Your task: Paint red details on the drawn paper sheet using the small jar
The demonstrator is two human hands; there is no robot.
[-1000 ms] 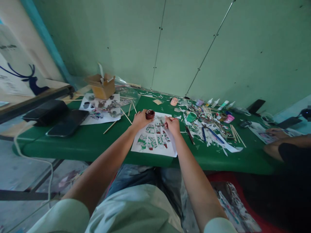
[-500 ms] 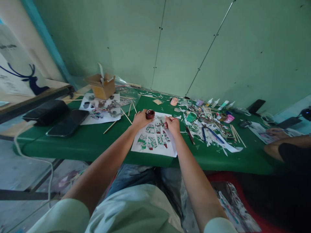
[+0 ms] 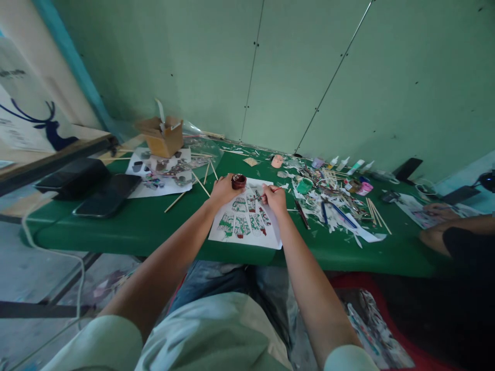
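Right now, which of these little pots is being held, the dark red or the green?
The dark red pot, gripped in the left hand; the green pot sits farther right, untouched.

No word or number can be read for certain. A white bag (image 3: pixel 25 100), standing on the wooden shelf (image 3: pixel 29 158) beyond the left end of the surface (image 3: pixel 96 232), carries a line of dark, bold lettering (image 3: pixel 13 73) across its upper part, with a fainter line just beneath, both too blurred to make out. Lower down, beside a dark blue deer emblem (image 3: pixel 60 135), smaller lines of print (image 3: pixel 11 129) are likewise illegible.
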